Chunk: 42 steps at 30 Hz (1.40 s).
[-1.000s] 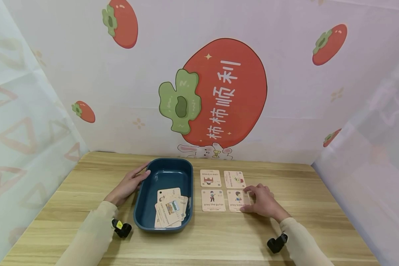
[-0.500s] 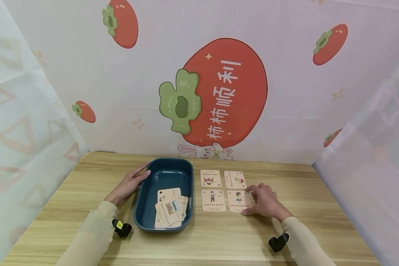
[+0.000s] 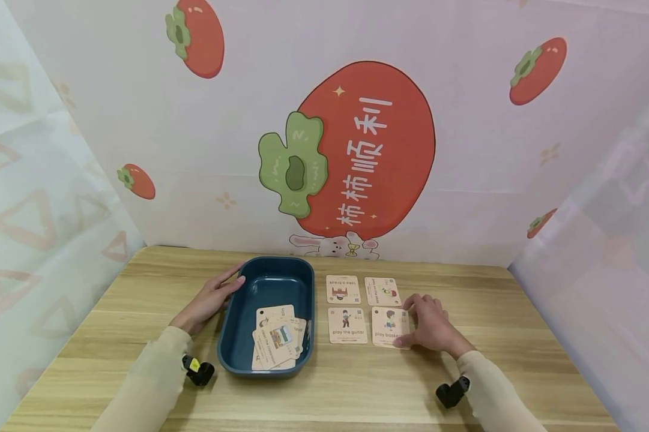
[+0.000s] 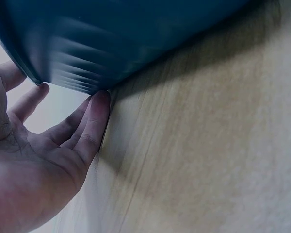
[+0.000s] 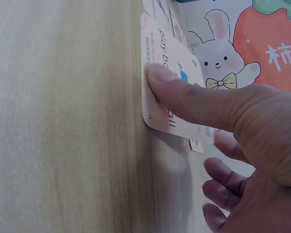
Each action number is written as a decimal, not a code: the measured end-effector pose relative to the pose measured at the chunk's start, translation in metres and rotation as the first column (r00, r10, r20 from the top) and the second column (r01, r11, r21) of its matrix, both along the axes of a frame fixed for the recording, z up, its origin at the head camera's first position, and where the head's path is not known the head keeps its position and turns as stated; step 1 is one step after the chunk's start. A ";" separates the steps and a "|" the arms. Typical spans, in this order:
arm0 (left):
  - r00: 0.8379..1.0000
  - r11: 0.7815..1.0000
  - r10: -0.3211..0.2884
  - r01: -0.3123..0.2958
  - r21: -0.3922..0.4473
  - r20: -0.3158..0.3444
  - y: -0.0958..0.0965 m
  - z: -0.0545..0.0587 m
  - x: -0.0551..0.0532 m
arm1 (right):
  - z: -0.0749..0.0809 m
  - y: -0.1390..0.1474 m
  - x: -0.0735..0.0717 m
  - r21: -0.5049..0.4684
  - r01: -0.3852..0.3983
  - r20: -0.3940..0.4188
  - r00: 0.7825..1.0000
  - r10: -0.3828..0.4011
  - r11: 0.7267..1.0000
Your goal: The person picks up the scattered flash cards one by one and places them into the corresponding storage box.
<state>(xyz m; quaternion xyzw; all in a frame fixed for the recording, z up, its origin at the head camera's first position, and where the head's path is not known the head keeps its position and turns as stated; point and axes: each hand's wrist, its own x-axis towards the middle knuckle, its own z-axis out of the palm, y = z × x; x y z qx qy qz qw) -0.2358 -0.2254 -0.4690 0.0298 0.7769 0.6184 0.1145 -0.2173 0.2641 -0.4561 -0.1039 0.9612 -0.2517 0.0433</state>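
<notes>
A: Where is the "play basketball" card (image 3: 387, 327) found?

B: On the wooden table (image 3: 351, 390), in the nearer of 2 rows, its right side partly covered by the right hand (image 3: 431, 324). The "play the guitar" card (image 3: 348, 326) is placed just to its left, a sideways-printed card (image 3: 382, 291) just beyond it, and the upside-down "take a break" card (image 3: 343, 290) diagonally across.

A: What else is seen around?

B: To the left, a blue tray (image 3: 272, 285) is seen, with an overlapping card pile (image 3: 277, 343) held in its near part. Behind, a persimmon-printed backdrop (image 3: 470, 150) is seen.

A: And the hands?

B: By the right hand, the "play basketball" card is pinched at its right end, with the thumb laid over its front. The left hand (image 3: 211, 302) is spread, its nearly straight fingers rested against the tray.

A: What is added by the wrist views?

B: In the right, a shadow is seen beneath the card's raised end. In the left, fingertips are shown touching the tray's outer wall near its base, which is hidden from the head view.
</notes>
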 end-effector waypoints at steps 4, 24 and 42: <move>1.000 1.000 0.003 -0.003 -0.001 0.004 0.001 0.002 0.001 | 0.007 -0.001 0.003 -0.050 0.003 -0.013 1.000 -0.003 0.999; 1.000 1.000 -0.007 0.007 0.008 -0.003 0.000 0.001 0.000 | 0.013 0.013 0.008 -0.230 -0.085 -0.012 0.996 0.085 0.970; 1.000 1.000 -0.012 0.012 0.010 -0.009 0.000 0.001 0.001 | 0.036 0.008 0.017 -0.339 -0.002 0.068 0.997 0.026 0.941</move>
